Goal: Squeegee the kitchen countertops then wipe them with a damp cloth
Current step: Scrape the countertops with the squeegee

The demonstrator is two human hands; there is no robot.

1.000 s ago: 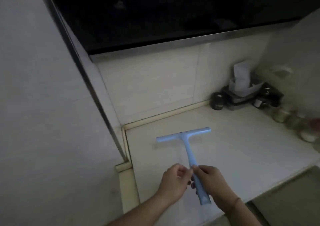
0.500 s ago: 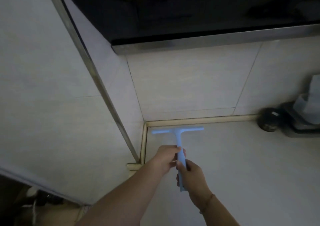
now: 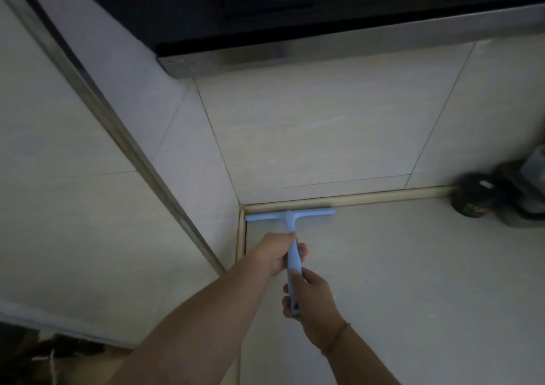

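The light-blue plastic T-shaped squeegee [image 3: 290, 216] lies with its blade against the back corner of the pale stone bench [image 3: 413, 281], at the centre of the frame, just beside the tan raised edging strip [image 3: 368, 198]. The left hand [image 3: 275, 253] curls round the upper handle; the right hand [image 3: 312, 299] grips the lower end, a thin bracelet [image 3: 336, 339] on its wrist. At the right edge a dark round jar [image 3: 472, 197] stands against the pale wall tiles [image 3: 324, 125], under a dark hood [image 3: 295, 7].
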